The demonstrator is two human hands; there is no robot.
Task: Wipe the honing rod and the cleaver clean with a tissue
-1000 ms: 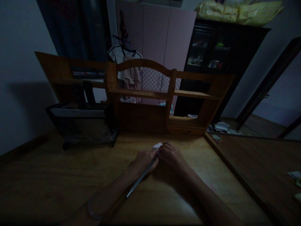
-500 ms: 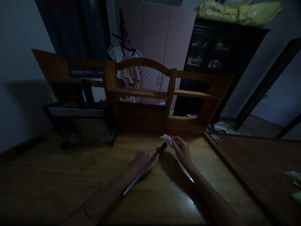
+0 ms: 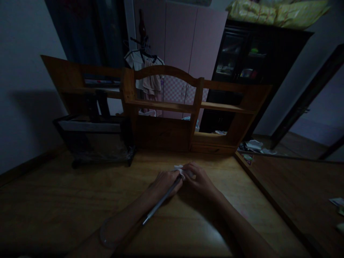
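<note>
A long slender tool (image 3: 158, 206) is gripped in the left hand (image 3: 163, 183), whose fingers are closed around its upper part. Its pale metal shaft is angled back over the desk (image 3: 80, 200) along the forearm. The tool's far end is covered by a white tissue (image 3: 179, 169), which is pinched in the closed right hand (image 3: 201, 179). Both hands are held together low over the middle of the desk, near a wooden shelf unit (image 3: 166, 134). A clear bangle (image 3: 103, 234) is worn on the left wrist.
</note>
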